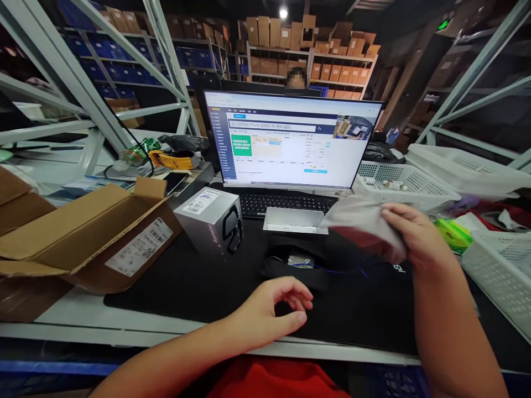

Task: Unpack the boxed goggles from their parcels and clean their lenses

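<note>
My right hand [410, 229] pinches a translucent whitish plastic bag [365, 221], smeared by motion, over the right part of the black desk mat [360, 315]. A reddish tint shows through the bag's lower part. My left hand [276, 309] hovers near the front of the mat, fingers loosely curled, thumb apart, holding nothing. Just beyond it lies a black case [276, 268] with a small clear packet [302, 261] in it. A thin blue line runs across it. Behind that sits a shallow silver box part [295, 220]. A silver printed product box [209, 218] stands to the left.
An open cardboard box [120, 243] with a label occupies the left. A monitor [290, 143] and keyboard [282, 203] are at the back. White plastic baskets [504, 265] line the right, beside a bright green item [454, 235]. Another person's head shows behind the monitor.
</note>
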The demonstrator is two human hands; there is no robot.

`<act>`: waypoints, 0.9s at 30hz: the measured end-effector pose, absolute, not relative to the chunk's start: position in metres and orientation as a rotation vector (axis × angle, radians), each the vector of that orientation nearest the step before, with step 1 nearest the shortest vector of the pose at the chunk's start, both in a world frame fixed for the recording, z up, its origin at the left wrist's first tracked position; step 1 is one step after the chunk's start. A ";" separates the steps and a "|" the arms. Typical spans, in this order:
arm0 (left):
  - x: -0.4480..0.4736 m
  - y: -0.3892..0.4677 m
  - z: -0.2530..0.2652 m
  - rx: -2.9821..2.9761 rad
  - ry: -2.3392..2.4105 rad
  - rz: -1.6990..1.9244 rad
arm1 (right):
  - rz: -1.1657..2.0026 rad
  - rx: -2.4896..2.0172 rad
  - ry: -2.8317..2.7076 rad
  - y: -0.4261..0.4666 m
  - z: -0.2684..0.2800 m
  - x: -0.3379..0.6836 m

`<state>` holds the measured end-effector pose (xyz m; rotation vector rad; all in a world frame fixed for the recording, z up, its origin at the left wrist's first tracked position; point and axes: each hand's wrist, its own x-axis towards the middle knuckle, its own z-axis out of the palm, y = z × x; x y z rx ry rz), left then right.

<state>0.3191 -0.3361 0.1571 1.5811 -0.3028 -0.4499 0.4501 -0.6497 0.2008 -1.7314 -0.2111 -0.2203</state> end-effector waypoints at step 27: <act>0.397 -0.278 0.142 1.871 -0.328 0.357 | 0.231 -1.675 -0.718 -0.554 0.141 0.443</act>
